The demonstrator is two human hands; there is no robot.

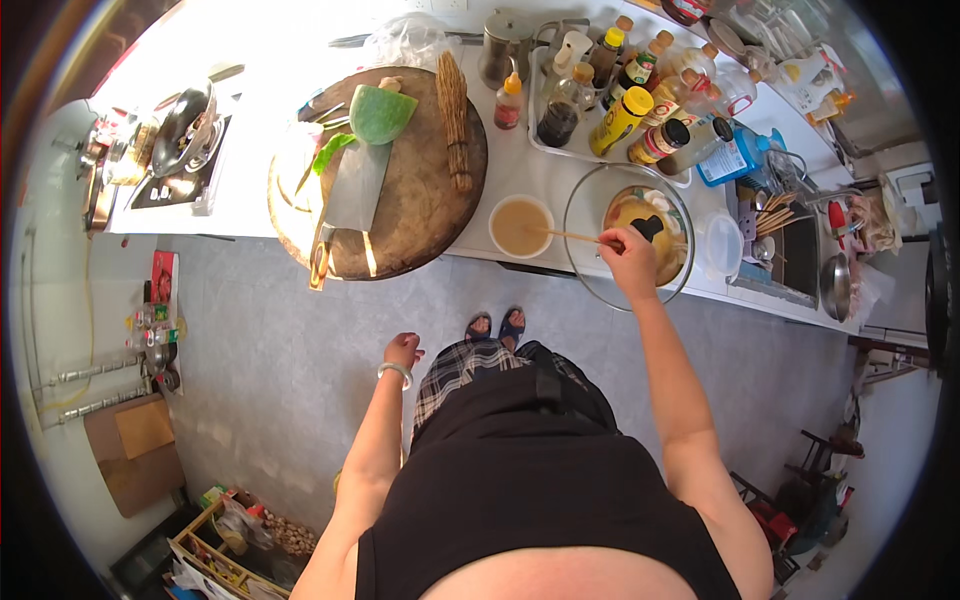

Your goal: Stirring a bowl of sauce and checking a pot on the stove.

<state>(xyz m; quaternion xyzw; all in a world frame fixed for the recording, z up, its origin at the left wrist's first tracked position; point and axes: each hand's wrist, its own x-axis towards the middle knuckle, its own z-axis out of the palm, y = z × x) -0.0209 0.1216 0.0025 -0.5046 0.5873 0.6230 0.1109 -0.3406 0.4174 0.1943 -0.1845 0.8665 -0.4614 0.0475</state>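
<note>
My right hand (628, 253) pinches a pair of wooden chopsticks (574, 235), whose far ends dip into a white bowl (517, 251) of cloudy tan liquid (519, 225). The hand is above the near part of a large glass bowl (574, 266). Beneath and inside its outline show a yellowish round thing and pale pieces, partly hidden by the hand. My left hand (405, 349), with a bangle at the wrist, hangs beside my body over the floor, fingers loosely curled and holding nothing. A cleaver (358, 184) and a cut piece of green melon (381, 114) lie on the round wooden chopping block (420, 217).
A bundled-straw brush (453, 124) lies on the block's right. Behind the bowls, a white tray (536, 124) holds several sauce bottles. To the right are a clear plastic container (722, 244) and a sink (799, 259). A wok (180, 135) stands far left near the stove.
</note>
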